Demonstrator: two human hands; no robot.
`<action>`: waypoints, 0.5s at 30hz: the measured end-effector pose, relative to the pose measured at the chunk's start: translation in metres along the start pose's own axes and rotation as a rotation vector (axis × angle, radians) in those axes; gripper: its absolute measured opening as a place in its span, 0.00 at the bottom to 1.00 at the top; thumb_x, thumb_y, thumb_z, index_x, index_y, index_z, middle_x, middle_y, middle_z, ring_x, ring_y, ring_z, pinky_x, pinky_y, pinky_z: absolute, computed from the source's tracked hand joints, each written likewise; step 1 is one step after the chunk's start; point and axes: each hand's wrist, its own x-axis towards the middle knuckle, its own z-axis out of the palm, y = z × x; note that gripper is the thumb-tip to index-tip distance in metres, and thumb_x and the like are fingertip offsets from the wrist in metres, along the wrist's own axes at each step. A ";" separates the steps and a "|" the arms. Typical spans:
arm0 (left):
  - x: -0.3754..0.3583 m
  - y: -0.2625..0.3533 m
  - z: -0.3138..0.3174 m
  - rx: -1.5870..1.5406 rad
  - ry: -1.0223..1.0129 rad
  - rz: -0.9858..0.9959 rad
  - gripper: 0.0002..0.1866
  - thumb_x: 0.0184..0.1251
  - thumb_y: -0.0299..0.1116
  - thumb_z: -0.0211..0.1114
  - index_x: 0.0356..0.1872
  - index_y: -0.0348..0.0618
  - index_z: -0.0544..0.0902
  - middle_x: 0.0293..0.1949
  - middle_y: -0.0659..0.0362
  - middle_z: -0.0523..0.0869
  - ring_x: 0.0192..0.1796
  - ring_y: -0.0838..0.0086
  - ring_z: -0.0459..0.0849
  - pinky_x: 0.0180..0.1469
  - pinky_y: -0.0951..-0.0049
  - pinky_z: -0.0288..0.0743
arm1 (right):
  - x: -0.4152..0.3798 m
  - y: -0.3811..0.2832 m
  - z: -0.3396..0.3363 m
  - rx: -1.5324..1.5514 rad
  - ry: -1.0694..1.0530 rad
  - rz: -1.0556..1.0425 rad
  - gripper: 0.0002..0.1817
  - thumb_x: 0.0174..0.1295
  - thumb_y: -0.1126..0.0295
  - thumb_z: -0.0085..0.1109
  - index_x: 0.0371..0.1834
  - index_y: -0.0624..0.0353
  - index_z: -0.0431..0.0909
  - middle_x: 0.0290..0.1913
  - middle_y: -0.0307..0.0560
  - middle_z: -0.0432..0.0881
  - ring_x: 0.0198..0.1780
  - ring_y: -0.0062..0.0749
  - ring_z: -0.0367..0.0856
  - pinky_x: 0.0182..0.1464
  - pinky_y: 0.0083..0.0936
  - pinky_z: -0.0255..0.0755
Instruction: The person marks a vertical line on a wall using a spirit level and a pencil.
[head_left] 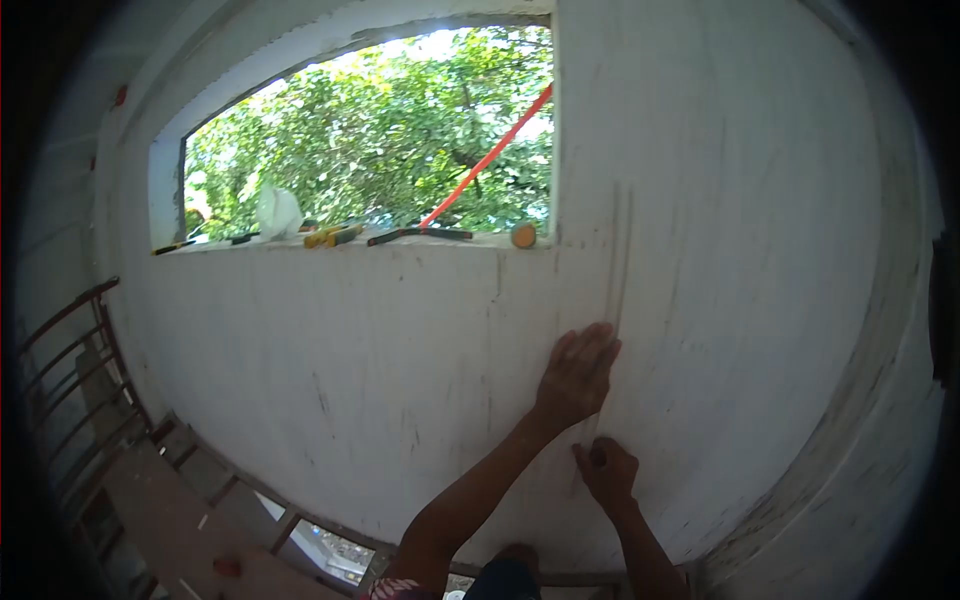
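Your left hand [577, 380] looks open; right hand [612, 472] curled, grip contents unclear; uneven pressure could skew the thin strip [625, 250]

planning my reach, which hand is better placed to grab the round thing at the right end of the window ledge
Probably the left hand: it is higher on the wall and nearer the round thing. The right hand is lower and farther away.
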 end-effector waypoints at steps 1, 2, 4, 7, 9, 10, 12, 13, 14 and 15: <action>-0.001 0.000 0.002 -0.019 -0.002 -0.008 0.26 0.67 0.28 0.60 0.67 0.41 0.76 0.72 0.51 0.72 0.74 0.60 0.71 0.77 0.51 0.57 | 0.000 0.001 0.002 0.002 0.004 0.012 0.17 0.50 0.60 0.81 0.26 0.58 0.80 0.20 0.44 0.80 0.19 0.35 0.79 0.25 0.31 0.74; 0.001 0.001 -0.002 -0.022 -0.024 -0.016 0.26 0.67 0.27 0.60 0.68 0.40 0.75 0.72 0.51 0.72 0.74 0.59 0.71 0.77 0.51 0.57 | 0.000 0.002 0.001 -0.055 -0.038 0.024 0.17 0.50 0.60 0.81 0.28 0.59 0.81 0.20 0.44 0.80 0.19 0.35 0.78 0.26 0.31 0.74; 0.000 -0.001 0.000 -0.049 -0.001 0.005 0.26 0.67 0.26 0.59 0.67 0.36 0.75 0.72 0.49 0.72 0.75 0.58 0.69 0.77 0.51 0.57 | 0.000 -0.002 0.001 0.017 -0.015 0.041 0.17 0.51 0.63 0.81 0.28 0.60 0.80 0.20 0.45 0.79 0.19 0.35 0.77 0.26 0.30 0.73; -0.001 0.000 -0.001 0.003 0.013 -0.003 0.25 0.67 0.25 0.58 0.66 0.33 0.75 0.73 0.46 0.70 0.76 0.57 0.68 0.78 0.50 0.57 | -0.006 0.010 0.010 0.018 -0.024 -0.025 0.16 0.52 0.64 0.81 0.29 0.60 0.80 0.21 0.45 0.79 0.20 0.34 0.77 0.27 0.30 0.73; 0.001 0.001 -0.001 -0.055 0.019 -0.002 0.24 0.68 0.25 0.58 0.66 0.33 0.75 0.73 0.46 0.71 0.76 0.56 0.67 0.78 0.50 0.56 | -0.007 0.010 0.009 0.019 0.040 -0.032 0.16 0.53 0.64 0.80 0.29 0.59 0.80 0.22 0.45 0.79 0.21 0.34 0.78 0.27 0.29 0.73; 0.001 0.002 0.000 -0.067 0.020 -0.008 0.24 0.68 0.25 0.57 0.66 0.32 0.75 0.72 0.46 0.72 0.76 0.55 0.67 0.78 0.50 0.56 | -0.007 0.013 0.010 0.014 0.035 -0.021 0.16 0.52 0.64 0.80 0.29 0.59 0.80 0.21 0.44 0.79 0.20 0.33 0.77 0.27 0.29 0.73; -0.001 -0.005 0.004 -0.022 0.026 0.015 0.24 0.68 0.25 0.58 0.66 0.33 0.75 0.72 0.46 0.72 0.76 0.55 0.68 0.78 0.49 0.56 | -0.005 0.014 0.014 0.033 0.033 -0.038 0.16 0.52 0.64 0.80 0.29 0.59 0.80 0.21 0.44 0.79 0.21 0.34 0.77 0.27 0.30 0.73; -0.003 -0.002 0.008 0.016 0.033 0.029 0.25 0.67 0.26 0.58 0.66 0.33 0.75 0.72 0.46 0.72 0.76 0.55 0.68 0.78 0.49 0.56 | -0.006 0.015 0.009 0.041 0.024 -0.051 0.16 0.52 0.65 0.80 0.29 0.59 0.80 0.22 0.44 0.79 0.21 0.34 0.77 0.27 0.30 0.73; -0.003 0.000 0.006 -0.032 0.015 0.013 0.25 0.67 0.26 0.59 0.65 0.34 0.76 0.72 0.47 0.72 0.76 0.56 0.69 0.78 0.49 0.55 | -0.008 0.015 0.005 0.027 -0.007 -0.071 0.16 0.51 0.64 0.80 0.29 0.59 0.80 0.22 0.44 0.79 0.21 0.35 0.77 0.27 0.30 0.73; -0.001 -0.005 0.002 -0.096 -0.001 -0.002 0.24 0.67 0.27 0.59 0.65 0.34 0.76 0.72 0.47 0.72 0.75 0.56 0.69 0.78 0.49 0.55 | -0.006 0.014 0.004 0.002 -0.035 -0.080 0.16 0.51 0.64 0.80 0.30 0.59 0.80 0.22 0.44 0.78 0.21 0.35 0.76 0.28 0.30 0.73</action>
